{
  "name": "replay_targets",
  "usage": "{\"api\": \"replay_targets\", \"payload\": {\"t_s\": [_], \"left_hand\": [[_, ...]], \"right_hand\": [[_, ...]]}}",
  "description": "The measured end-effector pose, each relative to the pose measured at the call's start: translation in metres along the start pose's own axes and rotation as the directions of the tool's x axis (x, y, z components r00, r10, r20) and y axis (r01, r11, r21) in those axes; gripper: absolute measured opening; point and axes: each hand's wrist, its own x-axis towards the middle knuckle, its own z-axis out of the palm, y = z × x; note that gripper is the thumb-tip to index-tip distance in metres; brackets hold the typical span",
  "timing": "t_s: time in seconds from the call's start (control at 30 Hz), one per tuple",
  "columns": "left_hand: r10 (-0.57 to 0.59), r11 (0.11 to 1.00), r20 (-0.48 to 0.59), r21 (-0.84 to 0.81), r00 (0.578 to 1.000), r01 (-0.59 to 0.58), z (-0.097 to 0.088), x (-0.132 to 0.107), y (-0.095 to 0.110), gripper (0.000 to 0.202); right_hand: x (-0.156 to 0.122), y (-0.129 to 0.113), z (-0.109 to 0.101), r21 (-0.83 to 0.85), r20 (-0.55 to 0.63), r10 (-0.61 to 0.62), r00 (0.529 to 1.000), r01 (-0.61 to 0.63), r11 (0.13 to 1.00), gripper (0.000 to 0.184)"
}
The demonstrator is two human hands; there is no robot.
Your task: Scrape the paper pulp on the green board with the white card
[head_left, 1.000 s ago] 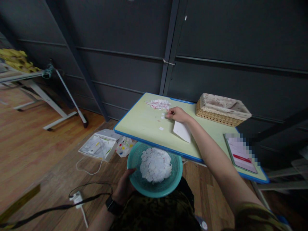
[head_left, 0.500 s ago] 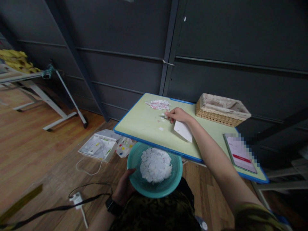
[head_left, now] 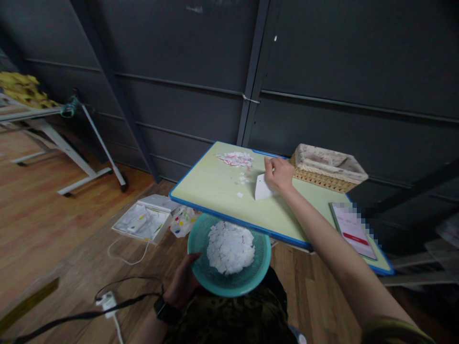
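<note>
My left hand (head_left: 184, 278) grips the left rim of a teal plastic colander (head_left: 195, 234), thumb over the edge. A heap of small white paper scraps (head_left: 230, 248) lies in it. My right hand (head_left: 280, 175) is closed on a white card (head_left: 263, 188) with a small hole near one corner, above the table (head_left: 204, 191). The hand covers the card's right part. To its left are a few loose paper bits (head_left: 243, 178) and a single white square (head_left: 239, 194). Farther back is a flat pile of white and pink scraps (head_left: 235, 159).
A lined wicker basket (head_left: 322, 179) stands at the table's back right. Nearer lies a phone (head_left: 353, 231), partly pixelated. On the floor at left are an open white box (head_left: 143, 222), a plastic bag (head_left: 182, 220) and a power strip (head_left: 107, 303) with cables. A dark panelled wall (head_left: 186, 57) is behind.
My right hand has moved right, away from the loose paper bits, and turned with the white card in it. My left hand still holds the colander. The view has shifted slightly.
</note>
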Motion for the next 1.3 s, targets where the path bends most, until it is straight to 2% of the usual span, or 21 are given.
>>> {"api": "replay_targets", "payload": {"t_s": [0.07, 0.13, 0.17, 0.27, 0.37, 0.47, 0.53, 0.7, 0.87, 1.07, 1.2, 1.3], "left_hand": [[-0.005, 1.000, 0.006, 0.012, 1.000, 0.005, 0.002, -0.001, 0.001, 0.058], [-0.011, 1.000, 0.025, 0.024, 1.000, 0.011, 0.003, -0.002, 0.001, 0.057], [-0.012, 0.999, 0.038, 0.030, 0.999, 0.010, 0.003, -0.002, 0.001, 0.057], [-0.005, 0.999, 0.082, 0.055, 0.997, 0.001, 0.007, -0.004, 0.001, 0.057], [0.019, 0.996, 0.071, 0.090, 0.997, -0.026, 0.015, -0.006, 0.004, 0.052], [0.042, 0.990, 0.005, 0.136, 0.999, -0.042, 0.022, -0.008, 0.008, 0.044], [0.050, 0.986, -0.014, 0.163, 0.999, -0.047, 0.024, -0.009, 0.010, 0.040], [0.046, 0.983, 0.002, 0.176, 0.999, -0.046, 0.023, -0.010, 0.014, 0.034], [0.016, 0.987, -0.025, 0.160, 1.000, -0.011, 0.022, -0.007, 0.017, 0.043], [0.014, 0.991, 0.029, 0.135, 0.999, -0.018, 0.014, -0.001, 0.017, 0.063], [0.012, 0.996, 0.096, 0.082, 0.995, -0.020, 0.011, 0.001, 0.015, 0.064], [-0.004, 0.998, 0.096, 0.069, 0.995, -0.003, 0.015, -0.003, 0.015, 0.059]], "right_hand": [[-0.014, 0.009, -0.008, -0.018, 0.035, -0.259, 0.965, 0.260, 0.965, 0.051], [-0.029, 0.018, -0.020, -0.029, 0.065, -0.416, 0.907, 0.418, 0.908, 0.045], [-0.036, 0.021, -0.027, -0.033, 0.077, -0.451, 0.889, 0.454, 0.890, 0.043], [-0.047, 0.027, -0.047, -0.071, 0.136, -0.415, 0.900, 0.426, 0.902, 0.043], [-0.042, 0.024, -0.060, -0.126, 0.273, -0.261, 0.926, 0.303, 0.945, 0.046], [-0.025, 0.014, -0.059, -0.208, 0.370, -0.090, 0.924, 0.177, 0.962, 0.048], [-0.014, 0.006, -0.053, -0.224, 0.399, -0.057, 0.915, 0.157, 0.962, 0.048], [-0.003, -0.009, -0.038, -0.185, 0.482, -0.150, 0.863, 0.267, 0.946, 0.042], [-0.017, -0.012, -0.039, -0.157, 0.501, -0.197, 0.843, 0.312, 0.937, 0.044], [-0.040, -0.019, -0.055, -0.044, 0.439, -0.336, 0.833, 0.394, 0.918, 0.045], [-0.055, -0.032, -0.075, 0.079, 0.404, -0.464, 0.788, 0.475, 0.876, 0.038], [-0.068, -0.046, -0.091, 0.152, 0.398, -0.521, 0.755, 0.506, 0.849, 0.033]]}}
